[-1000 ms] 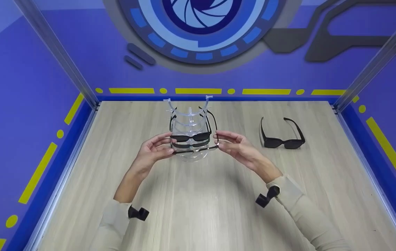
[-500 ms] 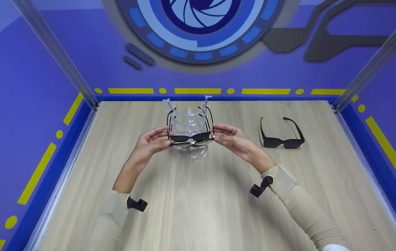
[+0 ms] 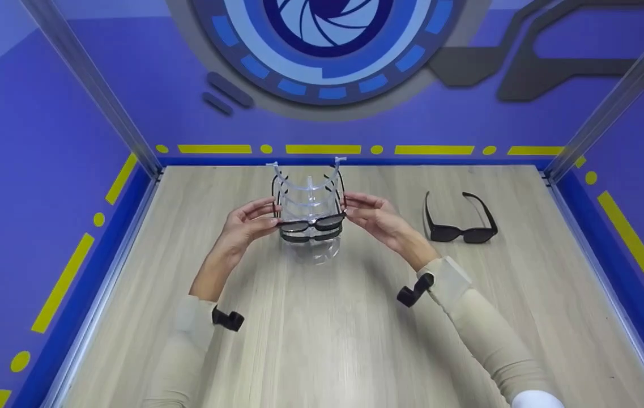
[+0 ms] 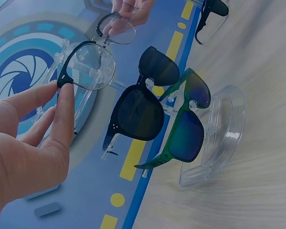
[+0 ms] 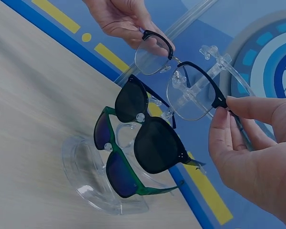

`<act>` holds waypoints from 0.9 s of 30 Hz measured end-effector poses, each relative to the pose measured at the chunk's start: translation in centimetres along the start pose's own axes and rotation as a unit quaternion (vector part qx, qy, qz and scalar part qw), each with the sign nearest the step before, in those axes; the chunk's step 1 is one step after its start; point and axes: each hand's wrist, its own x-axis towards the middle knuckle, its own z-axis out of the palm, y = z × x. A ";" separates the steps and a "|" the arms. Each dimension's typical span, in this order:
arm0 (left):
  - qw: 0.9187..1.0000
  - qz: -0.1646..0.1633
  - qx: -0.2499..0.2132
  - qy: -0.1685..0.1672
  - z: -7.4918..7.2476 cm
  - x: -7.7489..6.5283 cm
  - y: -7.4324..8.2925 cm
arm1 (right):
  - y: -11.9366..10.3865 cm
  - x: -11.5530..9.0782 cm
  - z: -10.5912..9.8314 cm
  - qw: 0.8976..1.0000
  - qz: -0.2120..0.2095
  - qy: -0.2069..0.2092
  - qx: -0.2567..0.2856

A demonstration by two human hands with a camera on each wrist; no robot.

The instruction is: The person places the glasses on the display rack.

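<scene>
Black-browed clear glasses (image 5: 177, 61) stretch between both grips, long axis left to right | left hand (image 3: 245, 224) and right hand (image 3: 381, 221) each pinch one temple by its hinge, equally near | clear stand (image 4: 232, 134) beyond the grips, black sunglasses (image 4: 140, 114) below; contact unclear

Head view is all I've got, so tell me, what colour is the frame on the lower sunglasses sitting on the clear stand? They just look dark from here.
Observer: Both wrist views show that the lower sunglasses have a green frame.
Operator: And the lenses in the held glasses, are those dark too?
Observer: No, from the wrists they're clear.
Operator: Any markings on the upper sunglasses?
Observer: Yes, small pale dots near an outer corner of the front.
</scene>
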 end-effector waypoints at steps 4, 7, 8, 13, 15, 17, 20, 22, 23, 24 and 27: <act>1.000 0.001 -0.002 0.006 -0.3 0.5 0.2 | 0.1 0.7 0.1 1.000 -0.004 0.009 0.015; 1.000 0.000 -0.006 0.009 -0.4 0.9 0.3 | 0.1 1.1 0.2 1.000 -0.005 0.015 0.022; 1.000 -0.001 -0.009 0.008 -0.4 1.1 0.3 | 0.1 1.2 0.2 1.000 -0.006 0.018 0.023; 1.000 -0.001 -0.030 0.004 -0.4 1.8 0.5 | 0.0 1.6 0.2 0.999 -0.013 0.024 0.035; 0.999 -0.001 -0.034 0.004 -0.3 2.1 0.5 | -0.1 1.7 0.1 0.999 -0.016 0.025 0.038; 0.999 -0.001 -0.035 0.004 -0.2 2.4 0.5 | -0.1 1.8 0.0 0.999 -0.017 0.030 0.037; 1.000 -0.004 -0.031 0.006 -0.2 2.8 0.4 | -0.1 2.0 -0.3 0.999 -0.016 0.034 0.035; 0.999 -0.008 -0.030 0.011 -0.2 3.0 0.3 | 0.0 2.1 -0.4 0.999 -0.012 0.038 0.032; 0.999 -0.010 -0.030 0.014 -0.2 3.1 0.2 | 0.1 2.1 -0.4 0.999 -0.011 0.037 0.030; 0.999 -0.011 -0.031 0.016 -0.2 3.1 0.1 | 0.1 2.2 -0.5 0.999 -0.010 0.038 0.028; 0.999 -0.011 -0.033 0.017 -0.3 3.1 0.0 | 0.4 2.3 -0.5 0.999 -0.009 0.040 0.021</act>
